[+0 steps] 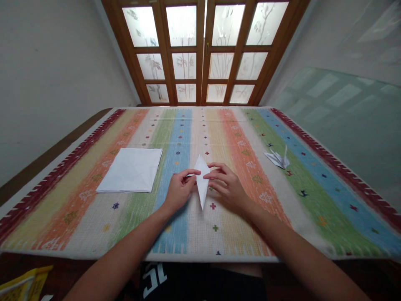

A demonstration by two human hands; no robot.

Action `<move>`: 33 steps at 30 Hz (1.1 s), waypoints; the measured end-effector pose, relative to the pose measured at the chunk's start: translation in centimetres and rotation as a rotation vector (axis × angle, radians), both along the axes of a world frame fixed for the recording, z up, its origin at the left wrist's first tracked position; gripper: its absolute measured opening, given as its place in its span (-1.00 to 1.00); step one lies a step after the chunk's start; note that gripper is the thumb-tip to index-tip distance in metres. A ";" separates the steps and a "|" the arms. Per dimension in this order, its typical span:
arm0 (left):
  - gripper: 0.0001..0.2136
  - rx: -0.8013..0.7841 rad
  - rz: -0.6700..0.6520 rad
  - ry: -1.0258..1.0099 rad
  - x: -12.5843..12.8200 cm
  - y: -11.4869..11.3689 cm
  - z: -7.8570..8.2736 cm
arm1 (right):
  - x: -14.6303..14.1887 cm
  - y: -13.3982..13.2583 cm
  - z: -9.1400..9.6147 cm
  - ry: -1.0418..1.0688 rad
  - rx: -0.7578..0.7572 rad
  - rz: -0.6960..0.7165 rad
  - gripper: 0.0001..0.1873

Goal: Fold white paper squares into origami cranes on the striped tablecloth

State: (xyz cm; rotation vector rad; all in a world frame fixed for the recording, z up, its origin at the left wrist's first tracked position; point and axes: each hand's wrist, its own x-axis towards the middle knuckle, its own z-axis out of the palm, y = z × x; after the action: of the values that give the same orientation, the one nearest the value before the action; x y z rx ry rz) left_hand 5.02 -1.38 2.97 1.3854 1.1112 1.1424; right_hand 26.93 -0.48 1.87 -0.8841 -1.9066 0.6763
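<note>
A narrow white paper diamond [202, 180] lies on the worktop's striped cloth [78, 234], one point toward the person. Left hand [180, 192] meets its left edge; any grip is hard to confirm from here. Right hand [227, 186], apart, rests spread fingers at its right edge. A stack of white paper squares [130, 169] lies further left; a folded paper crane [277, 159] lies further right.

Soft daylight through frosted doors [184, 66], edges warped.
</note>
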 end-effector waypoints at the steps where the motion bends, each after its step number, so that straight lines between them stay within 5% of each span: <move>1: -0.76 0.000 -0.006 -0.012 0.1 -0.1 0.0 | 0.0 0.0 0.0 0.027 -0.023 -0.012 -0.83; 17: -0.70 0.012 -0.009 -0.104 0.1 -0.1 -0.7 | -1.1 -0.4 -0.1 0.243 -0.214 -0.010 -0.82; 27: -0.88 0.220 0.062 0.111 0.0 -0.5 0.0 | -1.7 -0.6 -0.8 0.300 -0.291 -0.063 -0.84; 33: -0.90 0.203 0.033 0.100 0.1 -0.4 -0.4 | -1.8 -0.4 -0.7 0.303 -0.338 -0.047 -0.82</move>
State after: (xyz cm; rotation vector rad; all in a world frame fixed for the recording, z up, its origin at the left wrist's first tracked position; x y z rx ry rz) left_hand 5.09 -1.81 2.54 1.6018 1.1157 1.2483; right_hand 25.12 -0.90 1.13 -0.9685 -1.5216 1.0606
